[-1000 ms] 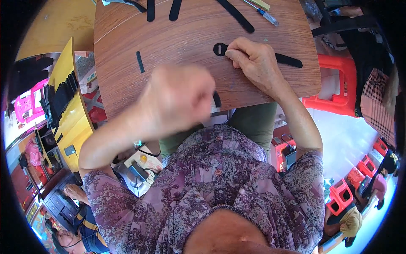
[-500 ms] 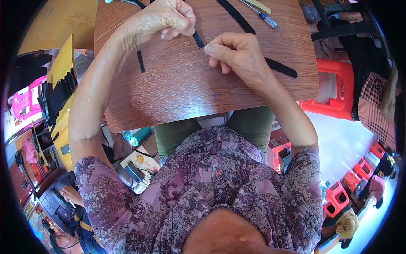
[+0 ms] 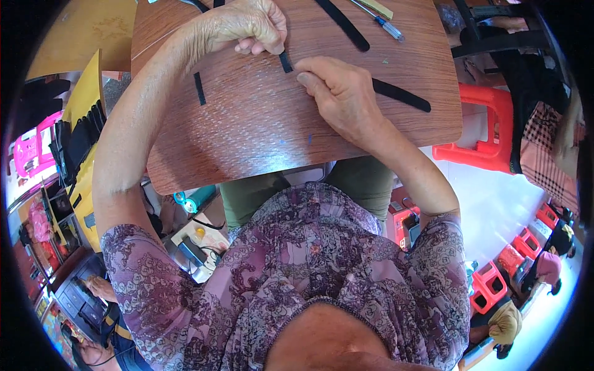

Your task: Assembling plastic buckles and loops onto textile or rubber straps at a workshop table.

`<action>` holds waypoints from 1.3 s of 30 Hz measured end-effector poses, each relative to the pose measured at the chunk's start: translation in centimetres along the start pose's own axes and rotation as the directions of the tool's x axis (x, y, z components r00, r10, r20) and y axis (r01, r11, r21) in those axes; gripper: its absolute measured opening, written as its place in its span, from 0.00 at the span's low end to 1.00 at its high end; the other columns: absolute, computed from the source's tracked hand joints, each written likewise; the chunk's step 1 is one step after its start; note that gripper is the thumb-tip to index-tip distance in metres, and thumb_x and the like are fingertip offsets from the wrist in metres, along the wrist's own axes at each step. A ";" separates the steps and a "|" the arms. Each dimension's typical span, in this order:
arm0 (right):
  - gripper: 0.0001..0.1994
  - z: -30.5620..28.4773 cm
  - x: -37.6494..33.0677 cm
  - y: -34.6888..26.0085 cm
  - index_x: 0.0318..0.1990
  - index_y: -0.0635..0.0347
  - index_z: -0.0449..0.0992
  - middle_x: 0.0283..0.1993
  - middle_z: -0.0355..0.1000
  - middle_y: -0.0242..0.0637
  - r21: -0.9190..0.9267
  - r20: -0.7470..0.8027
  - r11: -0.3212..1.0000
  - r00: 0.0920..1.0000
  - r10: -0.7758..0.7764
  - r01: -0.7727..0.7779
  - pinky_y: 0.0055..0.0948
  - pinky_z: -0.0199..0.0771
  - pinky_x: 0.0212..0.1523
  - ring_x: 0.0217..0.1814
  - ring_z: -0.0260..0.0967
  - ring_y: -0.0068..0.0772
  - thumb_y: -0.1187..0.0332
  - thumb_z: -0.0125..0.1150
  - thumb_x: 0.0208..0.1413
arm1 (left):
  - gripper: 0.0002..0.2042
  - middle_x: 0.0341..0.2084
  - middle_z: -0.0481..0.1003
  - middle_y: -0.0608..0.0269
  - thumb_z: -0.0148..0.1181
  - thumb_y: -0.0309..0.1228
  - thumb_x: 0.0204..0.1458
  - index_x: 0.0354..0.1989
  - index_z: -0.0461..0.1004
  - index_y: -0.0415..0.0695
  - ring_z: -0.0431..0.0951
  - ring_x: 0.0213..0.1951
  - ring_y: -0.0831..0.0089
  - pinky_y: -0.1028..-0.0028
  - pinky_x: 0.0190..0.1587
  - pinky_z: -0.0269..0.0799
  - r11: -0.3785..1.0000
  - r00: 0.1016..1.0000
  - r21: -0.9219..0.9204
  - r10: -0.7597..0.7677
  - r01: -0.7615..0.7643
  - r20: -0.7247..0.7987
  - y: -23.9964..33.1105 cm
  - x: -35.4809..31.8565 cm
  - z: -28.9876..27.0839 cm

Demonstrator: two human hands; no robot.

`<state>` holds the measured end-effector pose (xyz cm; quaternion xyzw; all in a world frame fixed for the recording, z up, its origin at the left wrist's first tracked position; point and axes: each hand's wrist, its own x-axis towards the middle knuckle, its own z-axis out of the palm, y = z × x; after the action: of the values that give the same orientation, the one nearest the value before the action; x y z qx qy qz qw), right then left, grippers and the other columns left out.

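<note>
At the far middle of the wooden table, my left hand (image 3: 260, 29) is closed on a black strip (image 3: 285, 62). The strip's short end sticks out below my fingers, and the rest is hidden. Just right of that end is my right hand (image 3: 344, 93), its fingers curled in and its thumb near the index finger. Whether anything small lies between them I cannot make out. A second black strip (image 3: 199, 88) lies by my left forearm. A longer black band with a rounded end (image 3: 402, 94) reaches out from behind my right hand.
Another black band (image 3: 343, 25) and a screwdriver with a blue translucent handle (image 3: 388, 28) lie on the far part of the table (image 3: 235, 142). A red plastic stool (image 3: 482, 157) stands at its right. On the left, black strips (image 3: 77, 145) hang over a yellow board (image 3: 86, 105).
My right hand has turned, and its fingertips have shifted slightly left. My left hand keeps its hold on the strip. The whole view has shifted slightly.
</note>
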<state>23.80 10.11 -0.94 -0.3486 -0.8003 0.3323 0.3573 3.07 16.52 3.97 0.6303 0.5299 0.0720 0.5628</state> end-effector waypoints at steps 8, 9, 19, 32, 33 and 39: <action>0.13 0.5 -0.5 0.8 0.41 0.62 0.72 0.30 0.72 0.43 -0.243 0.048 0.955 0.985 -0.163 0.170 0.35 0.70 0.26 0.28 0.71 0.43 0.76 0.59 0.46 | 0.05 0.09 0.67 0.71 0.62 0.26 0.35 0.15 0.71 0.43 0.62 0.09 0.88 0.86 0.12 0.52 1.000 1.000 0.003 -0.008 0.008 -0.024 -0.1 0.8 0.0; 0.13 0.6 -0.5 0.7 0.41 0.62 0.72 0.30 0.72 0.43 -0.243 0.047 0.955 0.985 -0.163 0.170 0.35 0.70 0.26 0.28 0.71 0.43 0.76 0.59 0.46 | 0.05 0.09 0.67 0.71 0.62 0.26 0.35 0.15 0.71 0.43 0.62 0.09 0.88 0.86 0.12 0.52 1.000 1.000 0.003 -0.008 0.008 -0.024 -0.1 0.8 -0.1; 0.14 0.8 -0.4 0.5 0.42 0.60 0.71 0.25 0.68 0.42 -0.273 0.036 0.943 0.982 -0.184 0.187 0.37 0.69 0.22 0.24 0.70 0.44 0.76 0.56 0.44 | 0.05 0.08 0.67 0.70 0.61 0.25 0.36 0.16 0.71 0.42 0.61 0.08 0.89 0.86 0.09 0.53 0.999 0.999 -0.035 -0.031 0.029 -0.038 -0.2 0.9 -0.1; 0.10 0.9 -0.3 0.4 0.35 0.61 0.70 0.21 0.64 0.43 -0.281 0.051 0.935 0.977 -0.209 0.214 0.40 0.67 0.20 0.22 0.69 0.46 0.77 0.54 0.41 | 0.04 0.08 0.67 0.70 0.61 0.25 0.36 0.17 0.72 0.42 0.62 0.08 0.88 0.86 0.08 0.53 0.997 0.994 -0.027 -0.079 0.077 -0.075 0.2 0.9 -0.1; 0.10 0.9 -0.3 0.4 0.35 0.61 0.70 0.21 0.64 0.43 -0.283 0.051 0.935 0.977 -0.209 0.214 0.40 0.67 0.20 0.22 0.69 0.46 0.77 0.54 0.41 | 0.04 0.08 0.67 0.70 0.61 0.25 0.36 0.17 0.72 0.42 0.62 0.08 0.88 0.86 0.08 0.53 0.997 0.994 -0.027 -0.077 0.075 -0.075 0.2 1.0 -0.1; 0.08 0.9 -0.4 0.3 0.31 0.62 0.70 0.21 0.64 0.44 -0.294 0.087 0.929 0.975 -0.206 0.223 0.40 0.68 0.20 0.22 0.69 0.47 0.76 0.54 0.40 | 0.04 0.09 0.67 0.70 0.61 0.25 0.36 0.18 0.72 0.42 0.62 0.07 0.88 0.86 0.08 0.53 0.997 0.993 -0.015 -0.076 0.075 -0.089 0.1 1.0 0.2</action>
<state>23.37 9.73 -1.73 -0.3002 -0.8844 0.1745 0.3118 3.67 17.18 3.43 0.6028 0.5774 0.0821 0.5446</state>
